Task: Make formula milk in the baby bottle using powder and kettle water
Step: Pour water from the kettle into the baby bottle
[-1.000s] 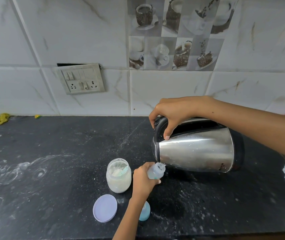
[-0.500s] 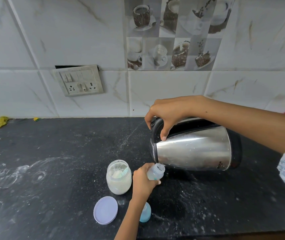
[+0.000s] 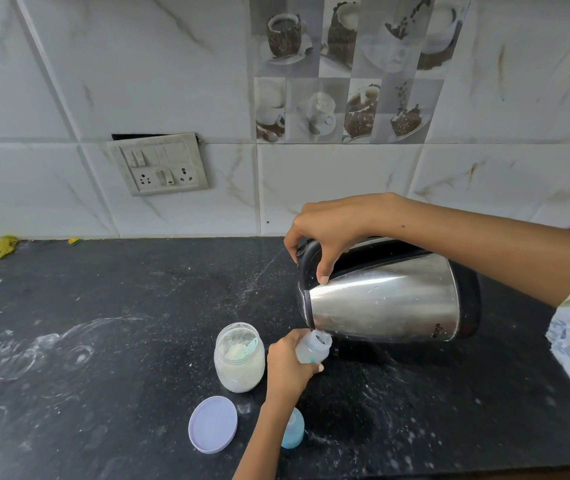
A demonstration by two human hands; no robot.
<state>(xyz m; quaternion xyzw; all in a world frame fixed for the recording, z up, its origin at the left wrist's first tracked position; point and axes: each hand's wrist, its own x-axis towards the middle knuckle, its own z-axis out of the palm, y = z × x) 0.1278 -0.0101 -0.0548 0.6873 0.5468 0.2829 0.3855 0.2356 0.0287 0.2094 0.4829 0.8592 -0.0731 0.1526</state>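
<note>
A person is tipping a steel kettle [image 3: 385,299] over the open mouth of a small baby bottle [image 3: 313,348] above a black countertop [image 3: 103,323].

The right hand [image 3: 332,233] is curling around the kettle's black handle at the top, thumb pressing down against the steel body, and is holding the kettle nearly on its side with the spout touching the bottle's rim. The left hand [image 3: 288,368] is closing around the bottle's body and angling its neck up toward the spout; clear liquid is showing inside. Just to the left, an open jar of powder [image 3: 239,358] is standing upright with a scoop resting in it, its pale lid [image 3: 213,424] lying flat nearer the counter's edge. A blue cap [image 3: 293,429] is sitting under the left forearm.
</note>
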